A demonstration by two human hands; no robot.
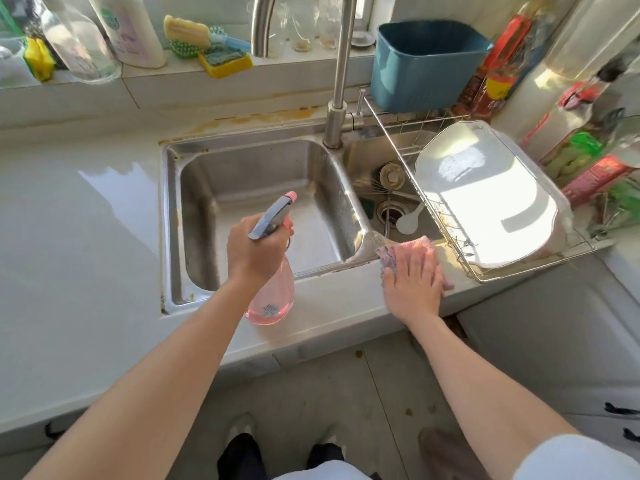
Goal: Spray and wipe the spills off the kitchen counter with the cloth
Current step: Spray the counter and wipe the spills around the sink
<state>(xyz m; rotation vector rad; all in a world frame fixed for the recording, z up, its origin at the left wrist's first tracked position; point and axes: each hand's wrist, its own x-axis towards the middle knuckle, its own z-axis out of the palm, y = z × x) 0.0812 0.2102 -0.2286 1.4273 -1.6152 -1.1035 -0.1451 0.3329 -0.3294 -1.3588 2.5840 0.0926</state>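
Observation:
My left hand [254,249] grips the neck of a pink spray bottle [272,299] with a grey trigger head, held over the front rim of the left sink basin, nozzle pointing away towards the back right. My right hand [414,280] lies flat, fingers spread, on a pink cloth [389,254] pressed against the front counter strip [346,306] just right of the basin divider. The white counter [79,237] stretches to the left, glossy. Yellow-brown stains [263,117] run along the back edge behind the sink.
A steel double sink [263,188] with a tall tap [341,81] fills the middle. A wire rack [502,271] with a white tray covers the right basin; a blue bin [426,64] stands behind it. Bottles and sponges line the windowsill [145,69]; packets crowd the right corner.

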